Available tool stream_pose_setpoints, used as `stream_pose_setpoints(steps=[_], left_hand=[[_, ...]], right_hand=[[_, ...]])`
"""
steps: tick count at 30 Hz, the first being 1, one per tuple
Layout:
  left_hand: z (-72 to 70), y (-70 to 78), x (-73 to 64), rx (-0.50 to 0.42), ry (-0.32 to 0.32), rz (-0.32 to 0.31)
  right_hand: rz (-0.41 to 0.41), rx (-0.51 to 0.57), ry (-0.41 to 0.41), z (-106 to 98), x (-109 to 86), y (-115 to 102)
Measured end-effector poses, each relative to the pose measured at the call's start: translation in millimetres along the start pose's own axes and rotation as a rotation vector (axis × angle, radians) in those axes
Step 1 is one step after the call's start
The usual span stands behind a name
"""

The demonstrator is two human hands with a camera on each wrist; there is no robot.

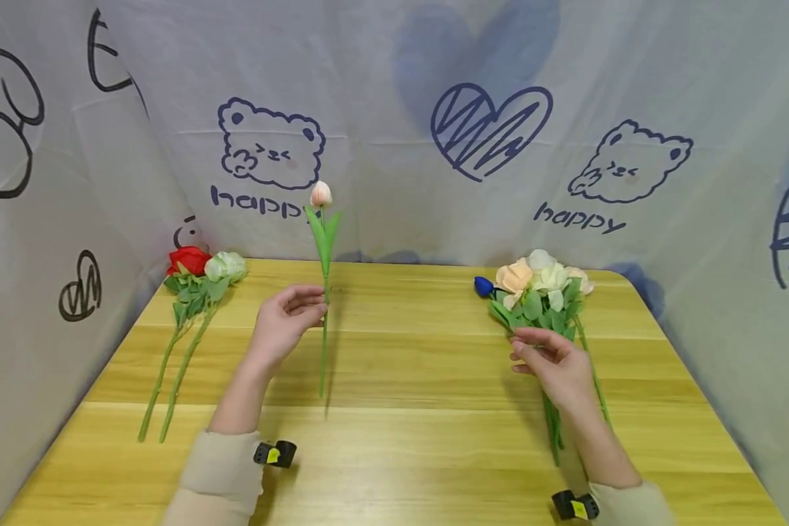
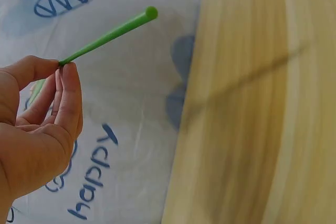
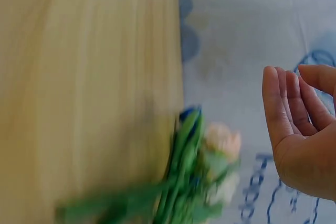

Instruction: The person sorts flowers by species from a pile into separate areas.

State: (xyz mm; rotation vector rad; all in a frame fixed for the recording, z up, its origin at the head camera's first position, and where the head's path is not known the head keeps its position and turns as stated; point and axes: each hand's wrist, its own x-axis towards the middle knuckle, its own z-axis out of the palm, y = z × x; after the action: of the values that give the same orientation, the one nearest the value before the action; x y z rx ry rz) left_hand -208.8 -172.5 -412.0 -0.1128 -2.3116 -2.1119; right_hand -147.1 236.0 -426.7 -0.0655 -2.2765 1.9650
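Note:
My left hand [image 1: 289, 321] pinches the green stem of a pale pink tulip [image 1: 321, 194] between thumb and fingers. The tulip stands upright above the table, bloom at the top, two long leaves below it. In the left wrist view the stem's cut end [image 2: 151, 13] points away from the fingertips. Over the right-hand flower bunch is my right hand [image 1: 559, 365], its fingers loosely bent with nothing between them. In the right wrist view this hand [image 3: 302, 124] is apart from the bunch. Peach and cream blooms [image 1: 549, 277] and a blue tulip [image 1: 483, 286] make up that bunch.
A red rose [image 1: 188, 260] and a pale green-white flower [image 1: 226, 267] lie at the table's left, stems toward me. The wooden table [image 1: 408, 438] ends at a printed cloth [image 1: 381, 197] behind and at both sides.

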Motion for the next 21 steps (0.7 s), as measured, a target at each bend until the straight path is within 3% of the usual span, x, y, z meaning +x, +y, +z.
stream_pose_setpoints(steps=[6, 13, 21], left_hand=[[-17.8, -12.3, 5.3, 0.12, -0.004, -0.065], [-15.4, -32.2, 20.8, 0.258, -0.051, -0.131], [-7.6, -50.7, 35.3, 0.229, -0.109, -0.188]], right_hand=[[0.062, -0.051, 0.035, -47.1, -1.6, 15.4], [0.121, -0.129, 0.071, -89.6, -1.3, 34.9], [0.153, -0.351, 0.04, -111.3, 0.0, 44.2]])
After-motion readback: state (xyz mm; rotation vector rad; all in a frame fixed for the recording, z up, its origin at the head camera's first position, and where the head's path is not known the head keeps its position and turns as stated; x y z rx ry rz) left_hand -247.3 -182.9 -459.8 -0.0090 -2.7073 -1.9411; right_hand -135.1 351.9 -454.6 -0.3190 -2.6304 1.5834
